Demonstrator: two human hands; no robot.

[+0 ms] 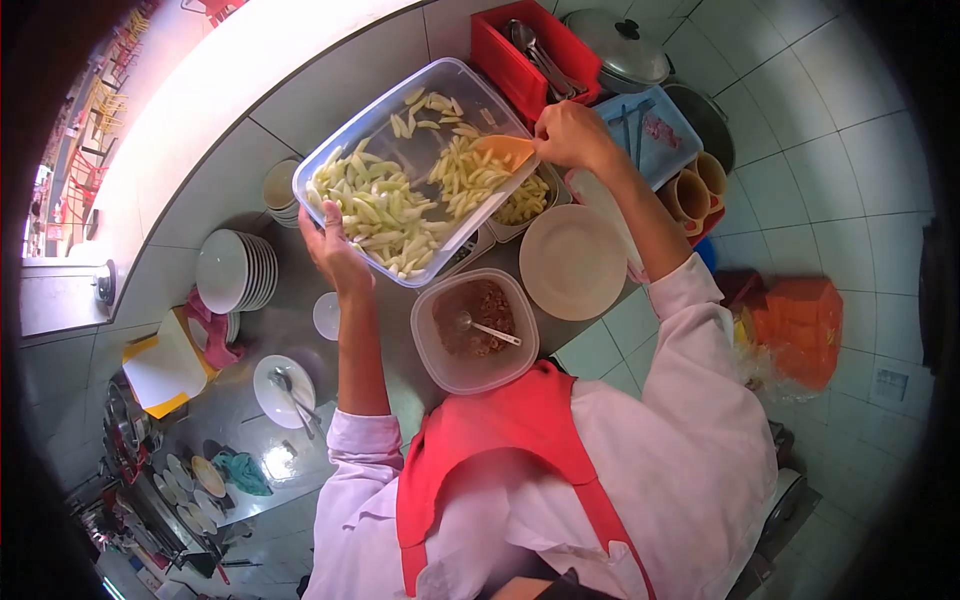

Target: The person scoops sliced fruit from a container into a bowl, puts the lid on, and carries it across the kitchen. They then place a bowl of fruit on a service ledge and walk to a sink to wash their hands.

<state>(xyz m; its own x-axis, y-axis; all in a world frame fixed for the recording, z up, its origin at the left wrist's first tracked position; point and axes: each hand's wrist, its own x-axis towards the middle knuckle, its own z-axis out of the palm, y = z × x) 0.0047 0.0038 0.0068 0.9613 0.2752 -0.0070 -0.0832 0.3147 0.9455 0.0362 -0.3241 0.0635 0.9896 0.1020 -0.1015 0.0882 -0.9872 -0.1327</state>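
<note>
My left hand (338, 250) grips the near left side of a large clear plastic container (400, 98), thumb over the rim. The container is tilted and holds pale green cut strips (375, 205) on the left and yellower strips (468, 175) on the right. In my right hand (575, 135) is an orange scoop (505, 150), its blade at the yellower strips; my fingers hide its handle. Just below the container's right corner, a small tub of yellow pieces (523, 205) shows partly. A square tub (430, 365) with brown contents and a spoon (490, 330) stands closest to my apron.
A white plate (572, 262) lies to the right of the square tub. Behind are a red cutlery box (500, 75), a lidded pot (618, 50) and a blue tray (685, 145). Stacked plates (225, 270), a bowl (327, 316) and a plate with cutlery (270, 400) are at left.
</note>
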